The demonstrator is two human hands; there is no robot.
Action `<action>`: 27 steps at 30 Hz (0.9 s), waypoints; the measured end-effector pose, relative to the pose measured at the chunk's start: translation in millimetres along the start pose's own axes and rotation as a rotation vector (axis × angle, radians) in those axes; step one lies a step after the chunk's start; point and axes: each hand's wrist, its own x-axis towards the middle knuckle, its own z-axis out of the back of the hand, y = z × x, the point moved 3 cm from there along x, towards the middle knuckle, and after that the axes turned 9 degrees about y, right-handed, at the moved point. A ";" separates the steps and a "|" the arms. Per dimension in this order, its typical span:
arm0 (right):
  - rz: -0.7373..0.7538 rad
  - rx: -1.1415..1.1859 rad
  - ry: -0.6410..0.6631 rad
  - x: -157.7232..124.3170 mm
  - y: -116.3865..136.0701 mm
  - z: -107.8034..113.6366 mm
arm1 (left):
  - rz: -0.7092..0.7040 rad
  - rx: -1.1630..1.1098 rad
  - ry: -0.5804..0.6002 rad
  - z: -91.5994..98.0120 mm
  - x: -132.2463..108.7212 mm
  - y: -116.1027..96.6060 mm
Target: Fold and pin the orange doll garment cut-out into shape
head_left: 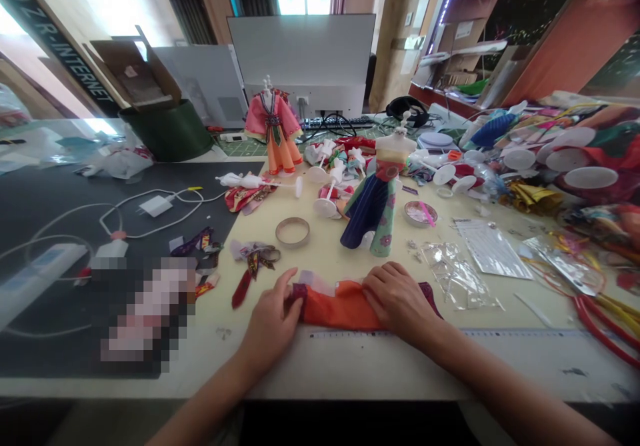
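Note:
A strip of orange cloth (327,308) with dark purple ends lies flat near the table's front edge. A pale sheer piece (320,282) shows along its upper left side. My left hand (273,309) rests at the cloth's left end, thumb and forefinger spread apart. Over the right part lies my right hand (397,299), its fingers bent and pressed on the orange cloth; the fingertips are partly hidden. Beyond it, a small dress form (383,193) wears a navy and floral skirt. A ruler (480,333) runs along the front, partly beneath the right arm.
A tape roll (293,232) and ribbon scraps (254,264) lie to the left. Clear plastic bags (460,276), scissors (583,296) and piled doll clothes (545,166) occupy the right. Another dressed form (274,129) stands before a monitor (303,53). Cables and a power strip (43,279) lie far left.

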 end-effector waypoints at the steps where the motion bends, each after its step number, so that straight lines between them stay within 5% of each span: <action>1: 0.004 0.014 -0.016 -1.4 0.4 2.3 | -0.007 0.017 -0.003 0.1 0.5 -0.6; 8: 0.021 0.087 -0.122 -12.2 5.3 12.2 | -0.051 0.080 -0.023 -0.2 4.9 -1.3; 27: -0.034 0.034 -0.029 -17.8 2.7 -6.1 | -0.142 0.444 -0.082 0.2 18.3 -12.8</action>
